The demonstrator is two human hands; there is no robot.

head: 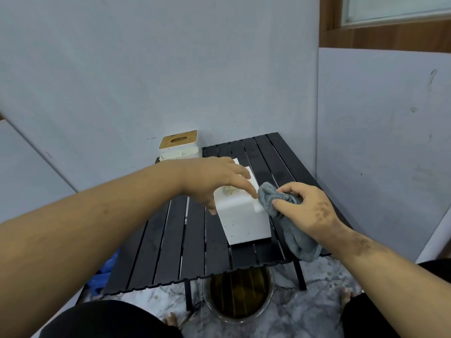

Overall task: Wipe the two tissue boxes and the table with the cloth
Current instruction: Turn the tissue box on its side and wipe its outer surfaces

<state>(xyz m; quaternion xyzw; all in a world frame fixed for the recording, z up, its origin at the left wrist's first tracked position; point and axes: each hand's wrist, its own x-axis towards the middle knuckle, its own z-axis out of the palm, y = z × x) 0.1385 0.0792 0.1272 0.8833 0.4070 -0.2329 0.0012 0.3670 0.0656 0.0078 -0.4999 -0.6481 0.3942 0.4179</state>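
A white tissue box (244, 220) stands in the middle of the black slatted table (170, 252). My left hand (214, 181) reaches over its top from the left, thumb against its left side and fingers spread across the top. My right hand (310, 211) grips a grey cloth (288, 215) and presses it against the box's upper right edge; the rest of the cloth hangs down past the table's right front. A second white tissue box (179, 146) with a wooden lid sits at the table's far left corner by the wall.
Grey walls close in behind and to the right of the table. A round glass bowl of dark liquid (238, 293) sits on the floor under the table's front edge. Blue fabric (102, 274) lies at the left. My knees and feet frame the bottom.
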